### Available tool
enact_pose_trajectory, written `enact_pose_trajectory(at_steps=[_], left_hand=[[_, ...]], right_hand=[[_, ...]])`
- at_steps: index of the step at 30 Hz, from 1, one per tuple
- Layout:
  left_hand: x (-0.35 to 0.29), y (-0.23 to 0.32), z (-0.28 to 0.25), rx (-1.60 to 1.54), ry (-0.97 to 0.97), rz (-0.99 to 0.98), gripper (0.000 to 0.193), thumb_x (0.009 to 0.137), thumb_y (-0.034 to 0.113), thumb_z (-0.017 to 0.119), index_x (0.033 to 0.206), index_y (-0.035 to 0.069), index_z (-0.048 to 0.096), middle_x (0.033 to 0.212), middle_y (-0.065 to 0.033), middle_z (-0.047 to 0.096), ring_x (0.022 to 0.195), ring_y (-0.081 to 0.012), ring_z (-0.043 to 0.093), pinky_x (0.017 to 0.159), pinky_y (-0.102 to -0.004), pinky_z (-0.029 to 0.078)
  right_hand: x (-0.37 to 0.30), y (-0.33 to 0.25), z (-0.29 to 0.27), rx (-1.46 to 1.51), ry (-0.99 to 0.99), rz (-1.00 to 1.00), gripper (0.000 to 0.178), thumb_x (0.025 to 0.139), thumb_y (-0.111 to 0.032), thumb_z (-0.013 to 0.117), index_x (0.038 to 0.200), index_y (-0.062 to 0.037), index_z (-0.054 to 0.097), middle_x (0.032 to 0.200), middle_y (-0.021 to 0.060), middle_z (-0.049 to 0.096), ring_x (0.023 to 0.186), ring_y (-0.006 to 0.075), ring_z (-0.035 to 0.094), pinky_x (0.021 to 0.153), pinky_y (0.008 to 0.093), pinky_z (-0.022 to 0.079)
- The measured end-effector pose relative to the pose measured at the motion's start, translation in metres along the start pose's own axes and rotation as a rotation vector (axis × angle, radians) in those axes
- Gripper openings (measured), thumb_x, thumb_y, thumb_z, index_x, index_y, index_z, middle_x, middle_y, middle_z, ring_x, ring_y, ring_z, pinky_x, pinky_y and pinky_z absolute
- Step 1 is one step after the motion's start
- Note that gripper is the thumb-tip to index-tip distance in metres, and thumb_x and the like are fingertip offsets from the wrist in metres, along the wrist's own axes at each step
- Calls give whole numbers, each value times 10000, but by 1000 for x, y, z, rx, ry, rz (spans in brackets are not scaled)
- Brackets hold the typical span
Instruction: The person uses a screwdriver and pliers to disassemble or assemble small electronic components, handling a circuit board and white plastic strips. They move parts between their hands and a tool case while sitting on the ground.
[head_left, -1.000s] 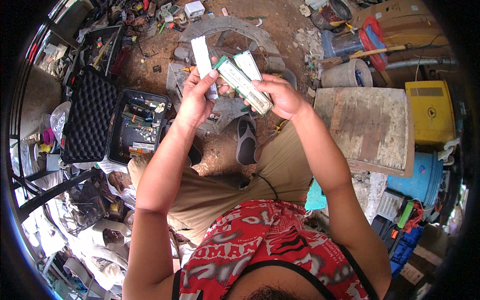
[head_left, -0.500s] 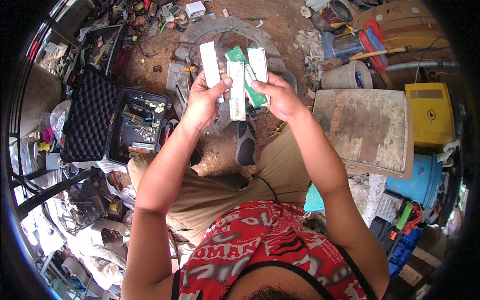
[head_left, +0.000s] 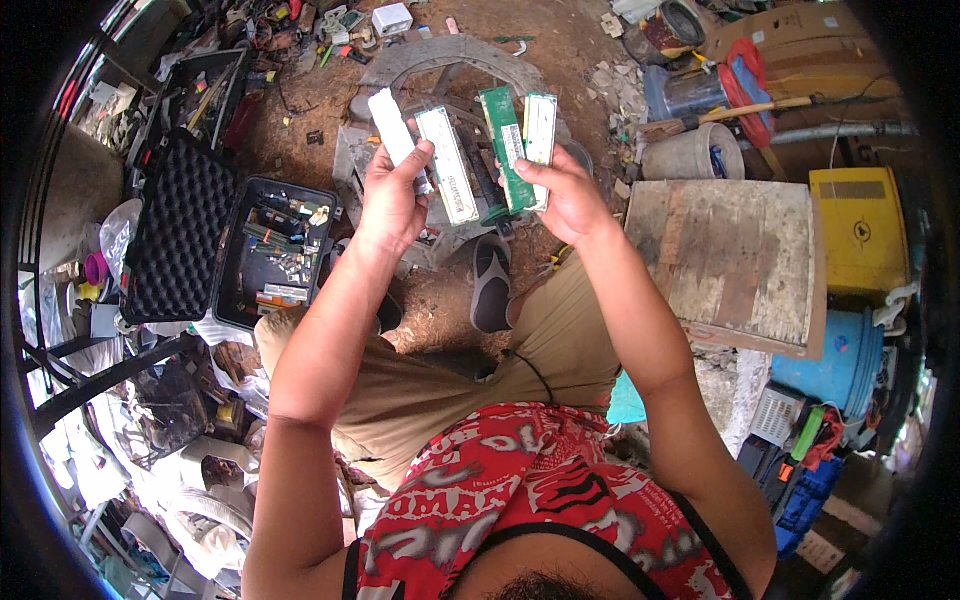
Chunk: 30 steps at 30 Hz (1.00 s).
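My left hand (head_left: 396,200) is closed on two long flat memory modules, thumb on top. One is a bright white-looking memory module (head_left: 393,122); the other, a white-labelled memory module (head_left: 448,165), leans out to its right. My right hand (head_left: 568,198) grips two more. A green memory module (head_left: 501,125) with a small white label lies under its thumb, and a pale-faced memory module with a green edge (head_left: 541,128) sits just right of it. A gap separates the two pairs. Parts of the fingers are hidden behind the modules.
An open black hard case (head_left: 230,300) with foam in its lid holds several small electronic parts at left. At right stand a worn wooden board (head_left: 720,265), a yellow box (head_left: 860,228) and a blue bucket (head_left: 835,360). A round stone-like slab (head_left: 400,62) lies ahead on the dirt floor.
My hands have drawn apart, splitting the overlapping modules into two pairs. The middle white-labelled one has moved left with my left hand and tilted. The green one has turned more upright.
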<state>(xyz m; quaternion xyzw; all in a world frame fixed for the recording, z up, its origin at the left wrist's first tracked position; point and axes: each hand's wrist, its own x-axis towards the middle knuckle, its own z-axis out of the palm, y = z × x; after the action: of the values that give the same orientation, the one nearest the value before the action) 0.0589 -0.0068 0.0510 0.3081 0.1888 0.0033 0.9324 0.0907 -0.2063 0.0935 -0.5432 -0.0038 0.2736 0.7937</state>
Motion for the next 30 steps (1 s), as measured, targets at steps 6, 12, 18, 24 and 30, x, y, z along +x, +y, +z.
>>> enact_pose_trajectory(at_steps=[6,12,18,24,30], left_hand=[[0,-5,-2,60,23,-48,284,893,44,579,1164,116,528,1017,-33,632,860,-138,611,655,-299,512],[-1,-4,-2,33,30,-88,267,899,21,553,1152,98,512,1043,-61,619,887,-166,630,723,-342,555],[2,-10,-5,-5,28,-167,270,894,17,553,1144,108,508,1026,-67,627,901,-185,633,724,-367,555],[0,-14,-3,26,9,-97,264,889,-3,541,1131,95,505,1020,-70,630,908,-194,634,751,-384,551],[-2,-18,-2,46,18,-31,286,888,16,557,1148,110,487,1052,-67,604,938,-192,609,738,-387,544]], right_hand=[[-2,3,9,85,-85,66,347,896,-43,530,1240,-32,487,1109,136,633,953,217,643,870,348,511],[-2,4,13,134,-38,126,373,904,-37,493,1273,-74,448,1132,170,616,989,256,642,864,373,529],[-1,10,10,-98,4,68,465,895,-38,517,1320,-150,369,1126,110,603,926,188,628,783,309,513],[4,20,12,-324,-3,-50,524,823,36,577,1289,-133,408,1009,14,559,889,105,539,787,262,457],[13,37,14,-719,41,-156,644,794,-24,707,1345,-60,376,1174,59,518,1063,153,506,922,308,429]])
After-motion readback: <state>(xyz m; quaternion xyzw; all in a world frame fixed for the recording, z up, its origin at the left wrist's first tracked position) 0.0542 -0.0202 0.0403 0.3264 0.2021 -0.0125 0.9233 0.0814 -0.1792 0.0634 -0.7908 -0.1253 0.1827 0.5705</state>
